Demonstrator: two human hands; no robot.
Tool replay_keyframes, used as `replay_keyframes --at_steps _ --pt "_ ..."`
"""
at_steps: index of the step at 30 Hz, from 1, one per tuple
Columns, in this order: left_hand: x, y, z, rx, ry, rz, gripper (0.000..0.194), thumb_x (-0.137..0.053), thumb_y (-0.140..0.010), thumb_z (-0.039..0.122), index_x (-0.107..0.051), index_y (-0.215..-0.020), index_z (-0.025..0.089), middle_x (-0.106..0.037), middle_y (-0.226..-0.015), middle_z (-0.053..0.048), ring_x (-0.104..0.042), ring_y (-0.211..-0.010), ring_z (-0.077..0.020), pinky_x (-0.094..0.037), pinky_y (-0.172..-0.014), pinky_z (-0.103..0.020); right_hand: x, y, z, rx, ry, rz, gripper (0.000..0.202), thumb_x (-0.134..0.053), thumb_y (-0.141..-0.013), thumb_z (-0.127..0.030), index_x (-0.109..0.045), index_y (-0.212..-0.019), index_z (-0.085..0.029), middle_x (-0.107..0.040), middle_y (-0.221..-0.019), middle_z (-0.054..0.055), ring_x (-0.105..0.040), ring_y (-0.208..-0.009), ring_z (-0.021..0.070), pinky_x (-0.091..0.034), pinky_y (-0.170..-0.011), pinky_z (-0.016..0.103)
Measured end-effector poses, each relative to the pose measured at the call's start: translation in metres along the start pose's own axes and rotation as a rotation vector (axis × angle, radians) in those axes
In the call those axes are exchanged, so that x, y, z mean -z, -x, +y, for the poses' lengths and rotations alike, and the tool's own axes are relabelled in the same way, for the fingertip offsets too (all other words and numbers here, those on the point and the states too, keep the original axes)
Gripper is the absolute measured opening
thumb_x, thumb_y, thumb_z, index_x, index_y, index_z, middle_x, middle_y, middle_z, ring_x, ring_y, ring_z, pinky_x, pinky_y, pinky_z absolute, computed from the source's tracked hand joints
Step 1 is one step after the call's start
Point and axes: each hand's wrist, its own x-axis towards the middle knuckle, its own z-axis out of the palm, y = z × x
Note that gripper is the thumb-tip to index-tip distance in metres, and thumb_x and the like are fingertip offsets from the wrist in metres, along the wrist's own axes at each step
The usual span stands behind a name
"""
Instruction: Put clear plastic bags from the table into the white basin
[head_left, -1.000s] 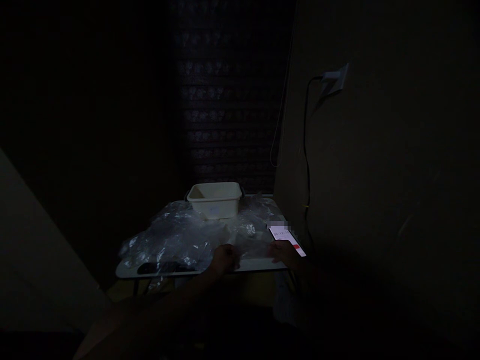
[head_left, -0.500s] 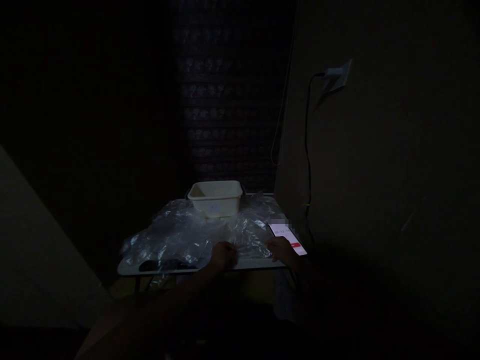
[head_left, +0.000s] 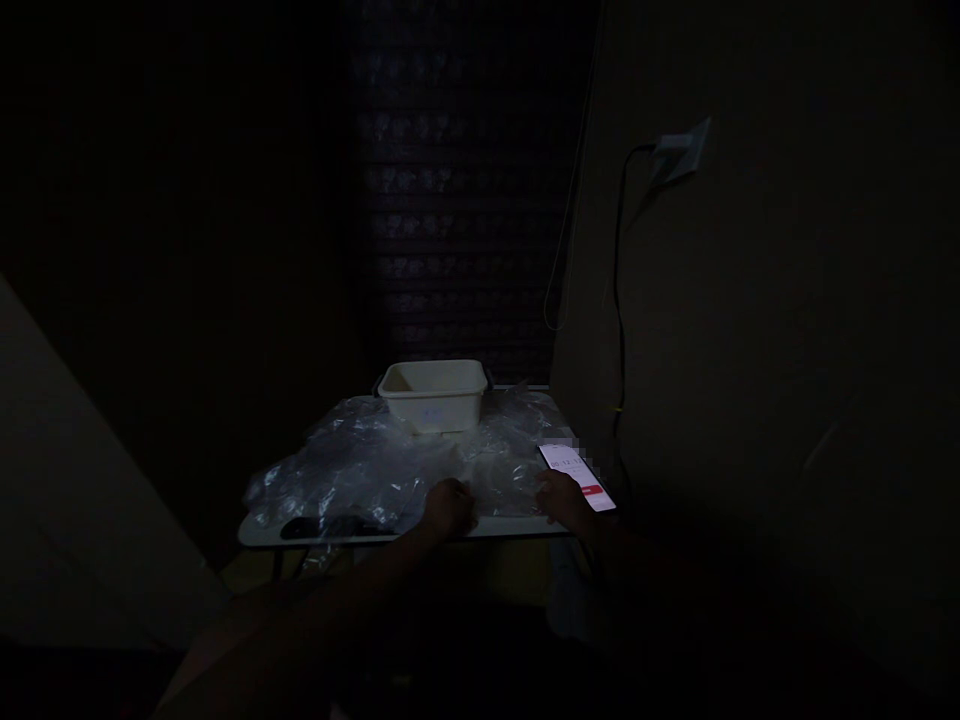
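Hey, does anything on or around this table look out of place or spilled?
The plastic lies rumpled across the table, and near the front left a piece hangs below the edge, which looks untidy. The tub stands upright. I see no spill, though it's too dark to rule out small damage.

Clear plastic (head_left: 506,475), right part: seemingly smoother, glints dimmer now.

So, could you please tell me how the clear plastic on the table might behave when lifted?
The clear plastic will probably be floppy, as it lies in creases and a piece droops over the front edge of the table. It looks thin and see-through, so likely light. Its glossy highlights suggest it may be slippery.
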Motion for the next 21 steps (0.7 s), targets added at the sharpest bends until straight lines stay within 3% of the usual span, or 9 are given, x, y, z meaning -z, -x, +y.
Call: replay_keyframes --at_steps 5,11,15,18,21 --pt "0.001 -0.005 -0.005 -0.072 -0.147 0.016 0.02 -0.043 -0.067 0.02 -0.046 -0.085 0.011 -0.057 -0.065 -0.004 -0.053 -0.043 -0.0094 -0.038 -0.038 -0.017 -0.001 0.003 -0.004 -0.016 0.04 0.015 0.033 -0.042 -0.054 -0.008 -0.042 -0.087 -0.014 -0.049 -0.058 -0.003 -0.05 -0.042 0.0082 -0.034 -0.031 0.016" --pt "0.012 -0.002 -0.003 -0.401 -0.554 0.192 0.023 -0.044 -0.064 0.029 -0.049 -0.082 0.014 -0.056 -0.074 -0.006 -0.053 -0.068 -0.0149 -0.038 -0.055 -0.022 0.001 0.002 -0.003 0.057 0.237 0.047 0.036 -0.044 -0.054 -0.011 -0.042 -0.09 -0.014 -0.051 -0.061 -0.002 -0.051 -0.049 0.01 -0.037 -0.038 0.019" --pt "0.012 0.001 0.005 -0.567 -0.662 0.238 0.022 -0.036 -0.069 0.024 -0.048 -0.085 0.015 -0.053 -0.083 -0.006 -0.05 -0.075 -0.0141 -0.037 -0.063 -0.023 0.008 0.01 -0.011 0.247 0.582 0.133 0.03 -0.044 -0.058 -0.018 -0.047 -0.087 -0.015 -0.053 -0.074 0.004 -0.05 -0.07 0.0151 -0.039 -0.057 0.024" --pt "0.006 -0.001 0.009 -0.701 -0.725 0.177 0.023 -0.032 -0.07 0.019 -0.049 -0.085 0.015 -0.051 -0.087 -0.006 -0.047 -0.079 -0.0128 -0.035 -0.07 -0.022 0.013 0.016 -0.021 0.421 0.858 0.237 0.026 -0.041 -0.061 -0.021 -0.05 -0.085 -0.017 -0.05 -0.087 0.007 -0.044 -0.083 0.0196 -0.038 -0.061 0.027" --pt "-0.005 -0.004 0.011 -0.762 -0.784 0.125 0.026 -0.029 -0.072 0.017 -0.047 -0.09 0.012 -0.049 -0.094 -0.008 -0.045 -0.085 -0.0138 -0.033 -0.075 -0.023 0.014 0.014 -0.025 0.592 0.957 0.222 0.027 -0.036 -0.063 -0.015 -0.051 -0.086 -0.015 -0.049 -0.089 0.008 -0.041 -0.088 0.0188 -0.036 -0.069 0.028"
